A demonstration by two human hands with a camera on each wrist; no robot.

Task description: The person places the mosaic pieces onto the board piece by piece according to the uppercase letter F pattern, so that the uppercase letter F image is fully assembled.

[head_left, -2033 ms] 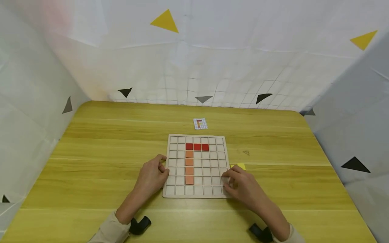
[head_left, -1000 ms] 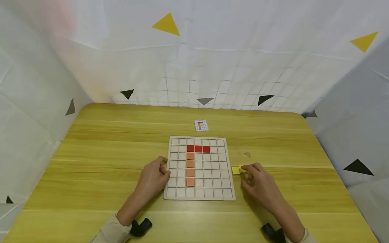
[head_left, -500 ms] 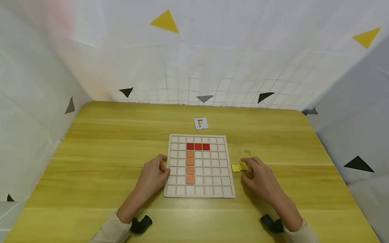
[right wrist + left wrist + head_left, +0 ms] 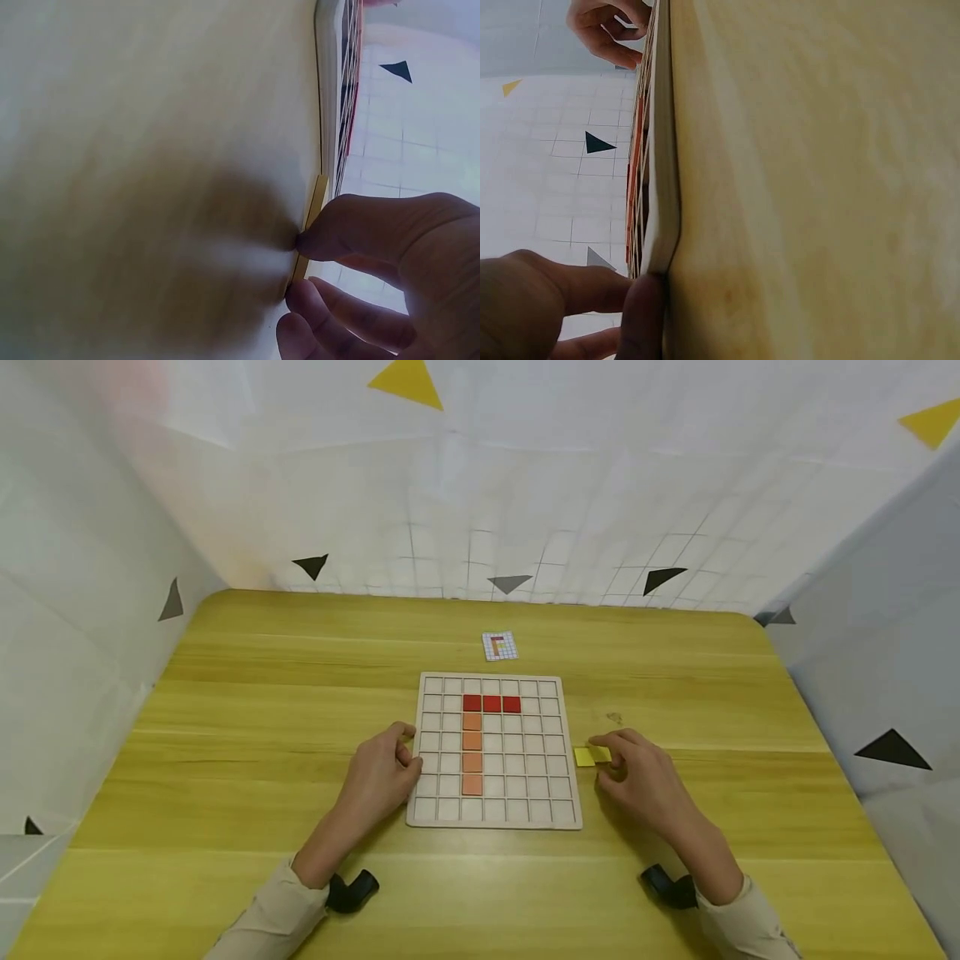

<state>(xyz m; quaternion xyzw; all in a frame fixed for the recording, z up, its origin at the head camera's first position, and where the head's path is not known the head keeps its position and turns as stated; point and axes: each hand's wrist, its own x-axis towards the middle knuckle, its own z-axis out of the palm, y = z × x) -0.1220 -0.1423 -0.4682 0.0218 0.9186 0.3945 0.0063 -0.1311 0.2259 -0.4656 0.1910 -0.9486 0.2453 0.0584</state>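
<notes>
A pale wooden grid board (image 4: pixel 442 812) lies on the table. A row of red square tiles (image 4: pixel 492 703) sits in it, with a column of orange tiles (image 4: pixel 472 741) running down from the row's left end. My left hand (image 4: pixel 378 768) rests at the board's left edge, thumb (image 4: pixel 643 311) against the rim. Two flat yellow tiles (image 4: pixel 584 757) lie side by side just right of the board. My right hand (image 4: pixel 643 781) pinches the right-hand yellow tile (image 4: pixel 602 753), index finger at its far edge and thumb nearer; the fingers partly hide it.
A small pattern card (image 4: pixel 500 646) lies beyond the board on the wooden table (image 4: pixel 300 652). White sheets (image 4: pixel 247 502) with yellow and dark triangles surround the table's back and sides. Black wrist devices (image 4: pixel 352 892) sit at both wrists.
My right hand has moved right from the board's right edge to the yellow tiles. The right-hand tile shifts under its fingers. My left hand stays at the board.
</notes>
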